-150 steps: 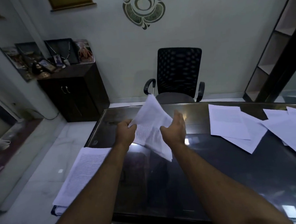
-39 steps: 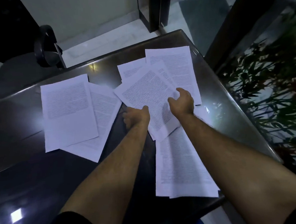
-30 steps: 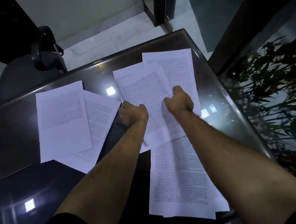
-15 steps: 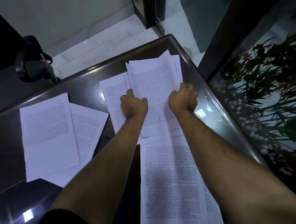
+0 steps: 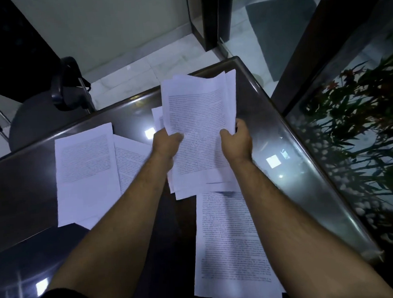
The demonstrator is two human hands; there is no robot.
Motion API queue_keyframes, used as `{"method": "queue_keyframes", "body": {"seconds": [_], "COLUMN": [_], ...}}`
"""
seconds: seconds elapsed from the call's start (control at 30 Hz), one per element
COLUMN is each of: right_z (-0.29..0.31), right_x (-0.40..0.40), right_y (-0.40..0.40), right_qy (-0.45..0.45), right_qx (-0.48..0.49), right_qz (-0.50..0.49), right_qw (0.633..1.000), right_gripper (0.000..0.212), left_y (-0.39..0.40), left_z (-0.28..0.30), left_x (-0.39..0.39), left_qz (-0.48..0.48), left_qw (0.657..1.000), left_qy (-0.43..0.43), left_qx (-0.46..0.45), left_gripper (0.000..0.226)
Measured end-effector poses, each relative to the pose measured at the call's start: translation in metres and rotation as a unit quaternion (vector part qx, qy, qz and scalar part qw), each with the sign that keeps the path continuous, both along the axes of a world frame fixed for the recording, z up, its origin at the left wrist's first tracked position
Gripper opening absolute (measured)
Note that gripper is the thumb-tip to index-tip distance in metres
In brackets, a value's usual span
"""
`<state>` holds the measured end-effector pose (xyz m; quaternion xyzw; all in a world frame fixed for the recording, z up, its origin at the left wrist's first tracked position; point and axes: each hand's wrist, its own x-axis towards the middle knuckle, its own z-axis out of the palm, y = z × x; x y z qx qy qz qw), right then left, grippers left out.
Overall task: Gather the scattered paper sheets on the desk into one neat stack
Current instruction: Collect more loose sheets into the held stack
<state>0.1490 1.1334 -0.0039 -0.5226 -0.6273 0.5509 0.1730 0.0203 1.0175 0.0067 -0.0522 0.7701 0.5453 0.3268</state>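
Observation:
A loose bundle of printed paper sheets [image 5: 198, 116] is held up over the far right corner of the dark glossy desk [image 5: 27, 182]. My left hand [image 5: 166, 145] grips its left edge, thumb on top. My right hand [image 5: 237, 141] grips its right edge the same way. The sheets in the bundle are unevenly aligned, with their lower edges fanned out. Below the bundle, more sheets [image 5: 226, 243] lie on the desk near its front edge. Two overlapping sheets [image 5: 86, 174] lie flat to the left. A corner of another sheet [image 5: 157, 115] shows behind the bundle.
An office chair [image 5: 50, 107] stands behind the desk at the left. A glass wall with plants [image 5: 362, 127] behind it runs along the desk's right edge. A dark door frame [image 5: 215, 16] and a grey mat [image 5: 282, 28] lie beyond the desk's far corner.
Both hands have drawn several sheets together at the desk's far right corner and lifted them off the surface as a bundle. The view has tilted a little upward.

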Motion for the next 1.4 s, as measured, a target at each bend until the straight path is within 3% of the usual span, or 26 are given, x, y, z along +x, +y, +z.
{"method": "queue_keyframes", "body": {"seconds": [0.17,0.37,0.47,0.7,0.8,0.9,1.1,1.27,1.4], "right_z": [0.031,0.055,0.083,0.124,0.144,0.162,0.180,0.202,0.224], "right_x": [0.011,0.028,0.030,0.007,-0.009,-0.015,0.019,0.039,0.061], "right_y": [-0.047,-0.107,-0.162,-0.252,-0.292,-0.336,-0.414,-0.438,-0.465], "right_qy": [0.114,0.096,0.100,0.138,0.166,0.187,0.234,0.256,0.302], "right_qx": [-0.100,-0.184,-0.159,-0.084,-0.041,-0.017,0.004,0.031,0.059], "right_qz": [0.048,0.124,0.130,0.054,0.021,0.028,0.064,0.105,0.189], "right_qw": [0.987,0.970,0.974,0.985,0.985,0.982,0.970,0.960,0.933], "right_gripper": [0.030,0.032,0.032,0.031,0.036,0.033,0.022,0.027,0.028], "left_y": [-0.065,-0.142,-0.201,-0.305,-0.341,-0.361,-0.394,-0.423,-0.455], "left_z": [0.032,0.068,0.075,0.057,0.061,0.078,0.121,0.141,0.164], "left_x": [-0.003,-0.002,0.004,0.028,0.037,0.049,0.058,0.080,0.109], "left_qz": [-0.022,-0.059,-0.015,0.162,0.197,0.216,0.276,0.277,0.284], "left_qw": [0.998,0.995,0.997,0.987,0.970,0.928,0.849,0.845,0.834], "left_qy": [0.005,0.012,0.058,0.018,-0.115,-0.198,-0.208,-0.173,-0.152], "left_qx": [0.063,0.076,0.050,0.002,0.087,0.230,0.401,0.422,0.448], "left_gripper": [0.037,0.028,0.038,0.052,0.051,0.064,0.060,0.055,0.043]}}
